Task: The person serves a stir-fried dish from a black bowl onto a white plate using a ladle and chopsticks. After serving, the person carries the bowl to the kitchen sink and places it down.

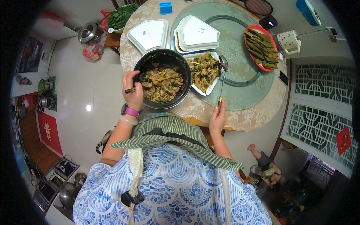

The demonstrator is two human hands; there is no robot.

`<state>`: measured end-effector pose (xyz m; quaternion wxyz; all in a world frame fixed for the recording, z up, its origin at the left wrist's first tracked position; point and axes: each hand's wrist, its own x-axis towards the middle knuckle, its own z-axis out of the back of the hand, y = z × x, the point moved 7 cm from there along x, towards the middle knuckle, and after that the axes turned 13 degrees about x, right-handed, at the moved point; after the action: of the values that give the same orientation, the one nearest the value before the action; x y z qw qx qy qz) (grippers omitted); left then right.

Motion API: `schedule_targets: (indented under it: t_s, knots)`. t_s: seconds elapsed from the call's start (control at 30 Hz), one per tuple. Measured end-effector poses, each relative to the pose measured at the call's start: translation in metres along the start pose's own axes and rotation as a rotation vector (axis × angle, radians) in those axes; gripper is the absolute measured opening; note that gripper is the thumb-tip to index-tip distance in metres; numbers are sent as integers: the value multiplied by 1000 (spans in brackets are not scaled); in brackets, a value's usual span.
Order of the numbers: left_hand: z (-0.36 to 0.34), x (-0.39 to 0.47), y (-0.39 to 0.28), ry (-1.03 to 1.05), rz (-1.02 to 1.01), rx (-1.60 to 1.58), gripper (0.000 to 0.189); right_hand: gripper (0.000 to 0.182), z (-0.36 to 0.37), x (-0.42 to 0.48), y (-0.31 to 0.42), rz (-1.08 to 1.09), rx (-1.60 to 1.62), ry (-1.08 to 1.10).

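My left hand point(133, 95) grips the handle of a dark cooking pot point(183, 97), its thumb and fingers close to the rim. Sliced meat and noodle-like strips with chopped greens point(164, 84) lie inside the pot, which is tipped slightly. In my right hand point(218, 118) is a long-handled metal ladle point(222, 84); its bowl is over the right edge of a white dish point(206, 91). The same sort of food point(203, 70) is heaped on that dish, directly right of the pot.
White covered dishes point(150, 35) point(199, 32) stand behind the pot. A glass turntable point(236, 98) carries a red tray point(270, 69) of leaf-wrapped parcels. A phone point(283, 78) lies at the table's right edge. A cat point(105, 139) is on the floor, left; a person point(265, 164) sits lower right.
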<state>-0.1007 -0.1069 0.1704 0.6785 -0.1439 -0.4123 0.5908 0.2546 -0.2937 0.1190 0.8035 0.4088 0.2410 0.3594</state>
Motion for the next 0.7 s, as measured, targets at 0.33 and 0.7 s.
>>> schedule_targets:
  t_s: [0.33,0.7]
  knots:
    - [0,2,-1,9,-17,-1,41,49,3,-7,-3,107,44,46]
    - [3,5,-7,-7,20,-60,43,50,30,-9,47,142,500,179]
